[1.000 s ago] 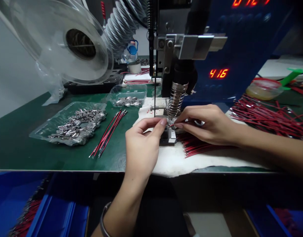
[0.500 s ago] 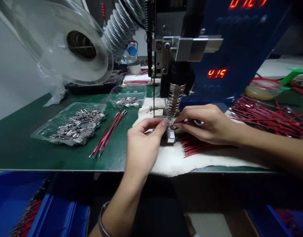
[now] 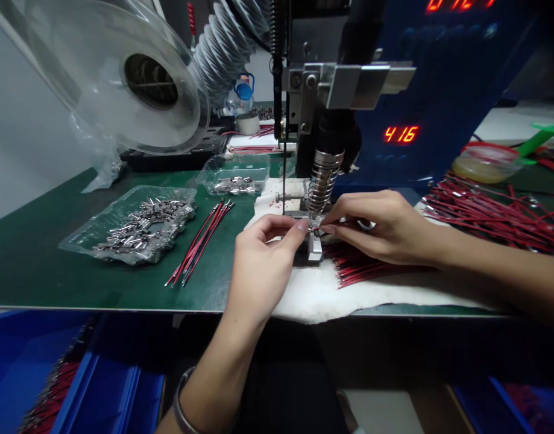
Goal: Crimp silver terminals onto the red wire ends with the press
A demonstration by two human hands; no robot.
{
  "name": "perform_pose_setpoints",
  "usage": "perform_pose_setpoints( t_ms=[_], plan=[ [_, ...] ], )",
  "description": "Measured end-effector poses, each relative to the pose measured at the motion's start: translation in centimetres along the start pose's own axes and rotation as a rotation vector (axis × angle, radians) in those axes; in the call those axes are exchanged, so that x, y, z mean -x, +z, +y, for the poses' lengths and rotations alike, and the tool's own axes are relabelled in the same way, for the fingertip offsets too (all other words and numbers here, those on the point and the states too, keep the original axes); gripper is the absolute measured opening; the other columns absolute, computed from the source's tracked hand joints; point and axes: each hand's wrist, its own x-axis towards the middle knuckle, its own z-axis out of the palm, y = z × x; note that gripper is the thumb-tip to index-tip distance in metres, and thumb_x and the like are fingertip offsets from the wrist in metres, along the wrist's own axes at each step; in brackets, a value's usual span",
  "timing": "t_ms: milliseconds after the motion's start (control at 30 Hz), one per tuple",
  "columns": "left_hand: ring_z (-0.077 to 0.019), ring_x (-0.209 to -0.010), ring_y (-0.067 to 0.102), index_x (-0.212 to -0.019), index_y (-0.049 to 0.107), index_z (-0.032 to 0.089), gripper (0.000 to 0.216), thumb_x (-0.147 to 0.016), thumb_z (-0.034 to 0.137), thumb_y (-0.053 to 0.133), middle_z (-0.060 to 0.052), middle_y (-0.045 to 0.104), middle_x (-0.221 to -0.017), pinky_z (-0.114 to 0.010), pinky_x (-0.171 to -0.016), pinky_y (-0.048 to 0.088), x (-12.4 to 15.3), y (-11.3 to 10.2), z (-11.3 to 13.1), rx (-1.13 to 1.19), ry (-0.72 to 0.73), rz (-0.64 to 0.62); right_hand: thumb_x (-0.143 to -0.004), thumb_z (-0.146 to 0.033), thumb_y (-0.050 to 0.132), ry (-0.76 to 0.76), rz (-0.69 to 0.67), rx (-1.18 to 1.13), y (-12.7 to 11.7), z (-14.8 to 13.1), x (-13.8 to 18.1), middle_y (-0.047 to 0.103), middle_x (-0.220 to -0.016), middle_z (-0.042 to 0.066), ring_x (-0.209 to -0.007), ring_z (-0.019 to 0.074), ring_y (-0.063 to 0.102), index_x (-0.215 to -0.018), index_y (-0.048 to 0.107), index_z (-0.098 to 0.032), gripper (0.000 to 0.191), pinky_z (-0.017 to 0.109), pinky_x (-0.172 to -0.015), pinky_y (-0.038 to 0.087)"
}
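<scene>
My left hand (image 3: 258, 265) and my right hand (image 3: 380, 226) meet at the small metal fixture (image 3: 311, 247) under the coiled soldering head (image 3: 322, 181) of the blue machine (image 3: 439, 90). The left thumb and forefinger are pinched on a small part I cannot make out at the fixture. The right fingers pinch a thin red wire (image 3: 319, 228) with its tip at the same spot. A bundle of red wires (image 3: 362, 265) lies under my right hand on a white cloth (image 3: 322, 295).
A clear tray of small metal parts (image 3: 136, 226) and a few red-black wires (image 3: 199, 241) lie left on the green mat. A second small tray (image 3: 234, 181) sits behind. A large clear reel (image 3: 136, 78) stands at back left. Many red wires (image 3: 489, 217) lie right. Blue bins (image 3: 78, 386) sit below.
Both hands stay pinched at the fixture with hardly any movement. The machine's red display read 416, then 415, and reads 416 now.
</scene>
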Motion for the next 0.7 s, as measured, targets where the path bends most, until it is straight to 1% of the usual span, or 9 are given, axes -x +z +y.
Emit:
perform_pose_setpoints(
  t_ms=[267,367,533,700],
  plan=[
    [-0.0014,-0.040,0.031,-0.081,0.065,0.016,0.022,-0.079,0.036,0.073,0.005,0.051,-0.060,-0.018,-0.045,0.035,0.05,0.37,-0.34,0.018,0.043,0.088,-0.091,-0.019,0.057,0.009,-0.011,0.003,-0.11,-0.01,0.14,0.068,-0.084,0.006,-0.072,0.0128,0.061,-0.092,0.065,-0.014,0.010,0.025,-0.066,0.047],
    [-0.0012,-0.040,0.032,-0.082,0.066,0.016,0.022,-0.079,0.037,0.073,0.004,0.053,-0.062,-0.018,-0.043,0.034,0.12,0.48,-0.40,0.011,0.061,0.094,-0.090,-0.019,0.058,0.012,-0.017,0.005,-0.10,-0.04,0.11,0.067,-0.084,0.006,-0.072,0.0129,0.061,-0.093,0.065,-0.014,0.010,0.026,-0.066,0.047],
    [-0.0015,-0.040,0.036,-0.078,0.066,0.016,0.022,-0.077,0.035,0.075,0.003,0.057,-0.063,-0.017,-0.041,0.031,0.22,0.55,-0.21,-0.026,0.049,0.110,-0.091,-0.020,0.057,0.020,-0.020,0.005,-0.05,-0.09,0.06,0.067,-0.084,0.005,-0.071,0.0125,0.060,-0.092,0.065,-0.014,0.010,0.025,-0.065,0.046],
    [-0.0014,-0.040,0.039,-0.076,0.066,0.016,0.021,-0.076,0.035,0.076,0.002,0.061,-0.067,-0.017,-0.039,0.029,0.33,0.62,0.08,-0.046,0.056,0.127,-0.091,-0.020,0.057,0.039,-0.002,0.006,-0.15,-0.36,0.07,0.067,-0.080,0.005,-0.068,0.0117,0.059,-0.090,0.066,-0.013,0.012,0.025,-0.064,0.045]
  ],
)
